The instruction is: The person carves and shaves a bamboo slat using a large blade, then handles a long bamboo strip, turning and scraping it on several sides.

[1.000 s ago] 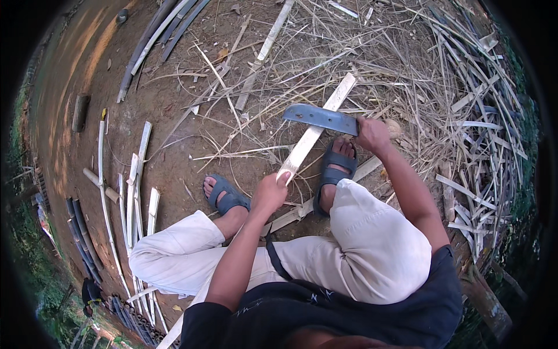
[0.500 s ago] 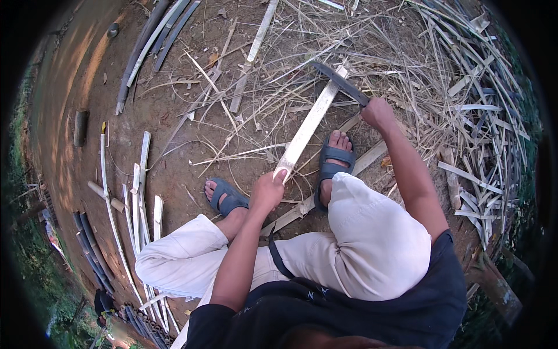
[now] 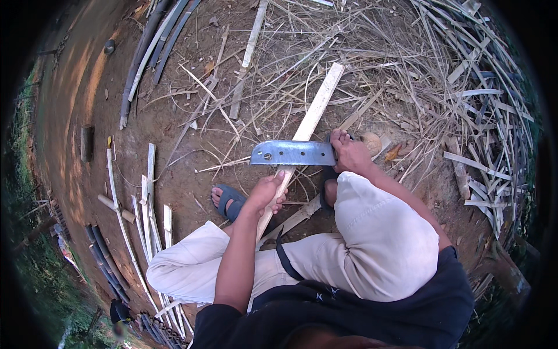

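Note:
My left hand [image 3: 266, 195] is closed round a long pale split-bamboo strip [image 3: 318, 110], which slants from my lap up and away to the right. My right hand [image 3: 351, 152] grips a broad grey cleaver-like knife [image 3: 293, 153] with several small holes in its blade. Its flat face shows, lying across the strip just beyond my left hand. Whether the edge presses into the bamboo, I cannot tell. Most of the handle is hidden by my fingers. A rounded tan end [image 3: 371, 141] shows beside the right hand; whether it belongs to the handle is unclear.
Thin bamboo shavings [image 3: 372, 64] litter the ground ahead. Cut strips [image 3: 485, 166] are heaped at the right. More pale strips [image 3: 152, 203] and dark poles [image 3: 104, 256] lie to the left. A sandalled foot [image 3: 228, 202] rests beside my left hand.
The knife has come back from the strip's far end towards my left hand, its blade turning from edge-on to flat-on. The strip has slid closer, its near end now passing behind my left hand.

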Tool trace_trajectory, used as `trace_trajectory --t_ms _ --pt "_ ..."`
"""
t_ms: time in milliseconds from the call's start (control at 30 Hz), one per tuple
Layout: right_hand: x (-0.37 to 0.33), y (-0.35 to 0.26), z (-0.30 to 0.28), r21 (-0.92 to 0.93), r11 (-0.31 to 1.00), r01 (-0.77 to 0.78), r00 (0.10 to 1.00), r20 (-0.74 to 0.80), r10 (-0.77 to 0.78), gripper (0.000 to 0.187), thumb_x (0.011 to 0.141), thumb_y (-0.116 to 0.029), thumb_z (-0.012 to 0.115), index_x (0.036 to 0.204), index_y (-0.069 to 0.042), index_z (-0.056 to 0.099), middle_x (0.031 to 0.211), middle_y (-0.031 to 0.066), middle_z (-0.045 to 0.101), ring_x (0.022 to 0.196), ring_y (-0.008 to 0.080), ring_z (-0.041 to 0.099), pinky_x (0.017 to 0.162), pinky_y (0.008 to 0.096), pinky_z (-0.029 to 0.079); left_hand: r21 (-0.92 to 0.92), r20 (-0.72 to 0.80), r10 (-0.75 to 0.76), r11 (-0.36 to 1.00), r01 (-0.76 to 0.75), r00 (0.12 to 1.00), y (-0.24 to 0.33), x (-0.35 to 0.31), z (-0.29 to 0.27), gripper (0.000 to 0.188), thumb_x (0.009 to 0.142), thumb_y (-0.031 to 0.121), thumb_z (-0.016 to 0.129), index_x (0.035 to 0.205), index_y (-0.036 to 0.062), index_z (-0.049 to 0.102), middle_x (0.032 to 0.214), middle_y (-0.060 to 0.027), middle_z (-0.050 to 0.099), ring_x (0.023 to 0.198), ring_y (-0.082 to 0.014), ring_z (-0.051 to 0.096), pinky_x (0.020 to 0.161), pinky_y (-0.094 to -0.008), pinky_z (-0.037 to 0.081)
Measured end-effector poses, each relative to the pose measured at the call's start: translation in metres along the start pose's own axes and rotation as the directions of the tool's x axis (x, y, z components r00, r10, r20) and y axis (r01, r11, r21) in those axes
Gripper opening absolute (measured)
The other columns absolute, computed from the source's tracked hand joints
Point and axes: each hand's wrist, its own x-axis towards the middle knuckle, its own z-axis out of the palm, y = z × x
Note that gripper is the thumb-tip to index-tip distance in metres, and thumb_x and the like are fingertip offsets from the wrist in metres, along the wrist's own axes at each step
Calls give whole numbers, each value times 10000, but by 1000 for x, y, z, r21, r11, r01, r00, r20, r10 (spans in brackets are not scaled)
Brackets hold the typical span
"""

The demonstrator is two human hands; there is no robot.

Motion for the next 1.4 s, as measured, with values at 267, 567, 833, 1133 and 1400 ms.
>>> trace_trajectory --t_ms 267,567,833,1133,1400 --pt "27 56 -19 5 971 -240 971 10 240 296 741 -209 643 971 -24 666 816 235 694 789 399 694 724 496 559 -49 53 9 999 -7 999 4 9 1 507 1010 537 475 891 45 510 529 -19 459 356 -109 394 332 -278 338" --pt "43 95 -14 52 930 -364 920 -140 367 236 765 -185 637 935 -23 659 835 243 696 829 405 692 730 493 555 3 -11 30 1000 -30 999 6 11 7 515 1021 533 449 875 44 515 525 -21 470 354 -107 396 337 -277 342" --pt "24 76 -2 -36 964 -263 959 -121 257 289 716 -182 663 972 -49 639 828 232 694 789 392 696 701 484 554 36 -69 60 998 -58 996 9 14 12 507 1029 510 448 872 33 520 528 -32 493 347 -115 408 335 -278 344" --pt "75 132 -39 45 826 -563 822 -80 564 283 824 -231 592 891 17 710 919 246 710 884 397 704 806 470 564 65 -69 61 996 -56 996 10 14 17 511 1028 512 450 861 34 524 531 -34 501 342 -117 406 325 -278 340" --pt "47 88 -15 -67 971 -229 973 13 231 258 801 -189 582 904 8 714 910 258 707 878 404 705 805 478 565 20 -59 32 999 -31 998 7 15 14 515 1023 518 457 861 34 524 536 -44 503 343 -119 409 320 -277 343"
